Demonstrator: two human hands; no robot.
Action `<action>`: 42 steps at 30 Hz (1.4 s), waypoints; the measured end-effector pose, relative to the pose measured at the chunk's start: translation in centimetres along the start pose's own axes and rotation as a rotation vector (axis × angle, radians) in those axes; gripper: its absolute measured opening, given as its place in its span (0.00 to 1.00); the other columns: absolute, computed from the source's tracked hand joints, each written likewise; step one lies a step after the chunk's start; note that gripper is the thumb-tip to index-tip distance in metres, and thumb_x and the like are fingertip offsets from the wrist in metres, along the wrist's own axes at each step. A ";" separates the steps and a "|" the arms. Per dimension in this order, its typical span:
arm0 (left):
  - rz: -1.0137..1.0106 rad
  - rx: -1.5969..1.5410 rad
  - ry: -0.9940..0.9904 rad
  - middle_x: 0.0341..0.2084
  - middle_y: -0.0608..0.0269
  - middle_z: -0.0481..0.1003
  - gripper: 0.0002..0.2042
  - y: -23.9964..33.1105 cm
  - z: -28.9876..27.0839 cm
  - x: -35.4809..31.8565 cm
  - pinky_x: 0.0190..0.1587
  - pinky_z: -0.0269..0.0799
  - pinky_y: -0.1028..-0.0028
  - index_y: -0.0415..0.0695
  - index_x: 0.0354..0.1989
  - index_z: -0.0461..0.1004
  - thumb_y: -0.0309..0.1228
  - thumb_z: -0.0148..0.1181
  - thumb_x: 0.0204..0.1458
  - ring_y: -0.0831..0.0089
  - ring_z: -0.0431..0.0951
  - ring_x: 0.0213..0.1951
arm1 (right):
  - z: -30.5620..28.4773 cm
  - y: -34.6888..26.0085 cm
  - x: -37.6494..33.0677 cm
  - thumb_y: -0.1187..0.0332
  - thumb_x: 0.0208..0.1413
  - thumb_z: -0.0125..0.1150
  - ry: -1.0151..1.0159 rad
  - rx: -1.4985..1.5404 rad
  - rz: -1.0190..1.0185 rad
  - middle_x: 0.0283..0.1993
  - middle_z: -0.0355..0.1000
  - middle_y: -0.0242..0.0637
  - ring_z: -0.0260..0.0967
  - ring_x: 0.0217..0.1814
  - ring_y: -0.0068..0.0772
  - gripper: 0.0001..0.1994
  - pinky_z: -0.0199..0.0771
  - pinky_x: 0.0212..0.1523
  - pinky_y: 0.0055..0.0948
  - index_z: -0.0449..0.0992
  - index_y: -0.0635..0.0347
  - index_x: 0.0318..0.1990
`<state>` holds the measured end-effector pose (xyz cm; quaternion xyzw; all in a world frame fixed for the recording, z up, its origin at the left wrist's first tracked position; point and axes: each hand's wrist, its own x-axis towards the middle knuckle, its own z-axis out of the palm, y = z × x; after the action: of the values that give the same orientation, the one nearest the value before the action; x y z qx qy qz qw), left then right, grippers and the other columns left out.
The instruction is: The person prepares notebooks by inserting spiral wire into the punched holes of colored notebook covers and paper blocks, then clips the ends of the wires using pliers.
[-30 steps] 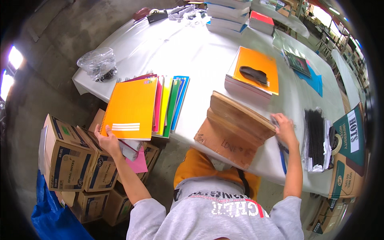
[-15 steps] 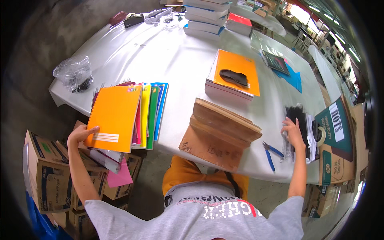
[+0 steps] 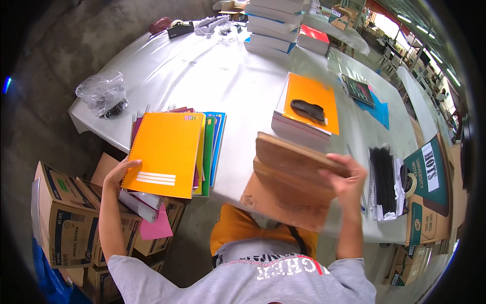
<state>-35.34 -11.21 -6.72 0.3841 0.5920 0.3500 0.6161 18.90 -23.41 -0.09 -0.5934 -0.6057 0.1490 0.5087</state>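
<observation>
My left hand [image 3: 121, 172] grips the lower left corner of an orange spiral notebook [image 3: 163, 152], thumb on its cover. Beneath it, other notebooks fan out, among them a green notebook [image 3: 208, 152] and a blue notebook [image 3: 218, 144]. At the table's front edge stands a stepped wooden stand [image 3: 283, 195], partly blurred. My right hand [image 3: 347, 180] closes around the right end of its upper board. A thin wire coil [image 3: 349, 150] shows just beyond that hand; whether the fingers also hold it I cannot tell. Pliers are mostly hidden by my right forearm.
An orange notebook stack [image 3: 309, 101] with a dark flat object on it lies beyond the stand. Black coils [image 3: 383, 177] sit at right beside a carton [image 3: 430, 187]. Cartons [image 3: 71, 223] stand below left. A clear plastic bag [image 3: 101, 93] lies at the left edge.
My right hand has left the black coils and moved left onto the wooden stand, which looks slightly shifted. My left hand stays on the orange notebook. The whole view has shifted a little.
</observation>
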 end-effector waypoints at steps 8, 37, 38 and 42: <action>-0.026 -0.362 -0.039 0.45 0.51 0.72 0.26 -2.1 -1.4 2.2 0.46 0.74 0.67 0.37 0.53 0.64 0.40 0.56 0.49 0.62 0.76 0.43 | -5.6 0.9 14.9 0.80 0.41 0.66 0.272 0.230 -0.183 0.38 0.75 0.36 0.71 0.40 0.22 0.17 0.71 0.42 0.21 0.76 0.63 0.43; 0.132 -0.678 -0.249 0.51 0.50 0.68 0.31 -12.9 17.8 -8.0 0.50 0.67 0.61 0.36 0.56 0.60 0.45 0.53 0.48 0.57 0.70 0.50 | 14.5 3.8 -1.0 0.61 0.45 0.69 -0.858 0.883 0.603 0.70 0.39 0.48 0.38 0.73 0.38 0.50 0.45 0.68 0.33 0.37 0.65 0.67; 0.148 -0.663 -0.268 0.49 0.49 0.68 0.31 -13.3 17.8 -7.8 0.49 0.68 0.61 0.35 0.56 0.60 0.45 0.52 0.48 0.57 0.70 0.49 | 14.0 4.2 -0.6 0.61 0.43 0.70 -0.897 0.862 0.644 0.70 0.40 0.49 0.38 0.72 0.39 0.51 0.46 0.67 0.34 0.37 0.65 0.67; 0.358 -0.599 -0.214 0.48 0.49 0.69 0.31 -13.7 19.4 -10.8 0.49 0.69 0.61 0.36 0.55 0.61 0.47 0.53 0.49 0.56 0.70 0.49 | 13.4 4.7 -1.3 0.62 0.38 0.73 -0.778 0.947 0.629 0.66 0.50 0.48 0.48 0.68 0.39 0.51 0.50 0.65 0.34 0.43 0.64 0.66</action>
<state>-16.86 -28.23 -13.83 0.3188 0.3187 0.5680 0.6887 10.67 -17.73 -10.26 -0.3583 -0.4127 0.7404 0.3914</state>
